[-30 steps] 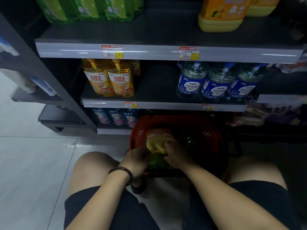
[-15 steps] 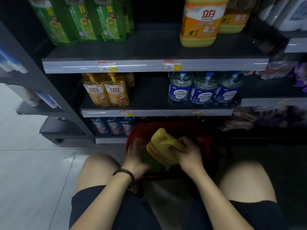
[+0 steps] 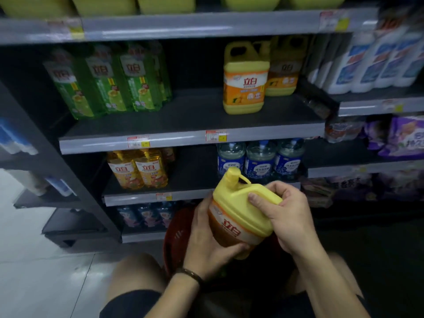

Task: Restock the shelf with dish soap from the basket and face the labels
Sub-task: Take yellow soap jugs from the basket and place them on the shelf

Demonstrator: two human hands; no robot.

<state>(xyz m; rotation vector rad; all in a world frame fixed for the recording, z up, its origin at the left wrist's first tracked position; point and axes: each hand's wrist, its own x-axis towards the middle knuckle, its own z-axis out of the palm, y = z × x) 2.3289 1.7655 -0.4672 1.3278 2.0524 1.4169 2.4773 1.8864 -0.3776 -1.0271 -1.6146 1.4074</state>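
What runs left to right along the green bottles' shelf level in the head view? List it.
Green dish soap bottles → yellow jug with orange label → second yellow jug behind it → white bottles with blue labels, on the adjoining shelf.

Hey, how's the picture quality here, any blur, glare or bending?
Head view: dim aisle, lower right nearly black; wide lens bows the grey shelf edge; motion blur smears the green bottles and price tags; the yellow handled dish soap jug reads sharper; white tiled floor shows soft sheen.
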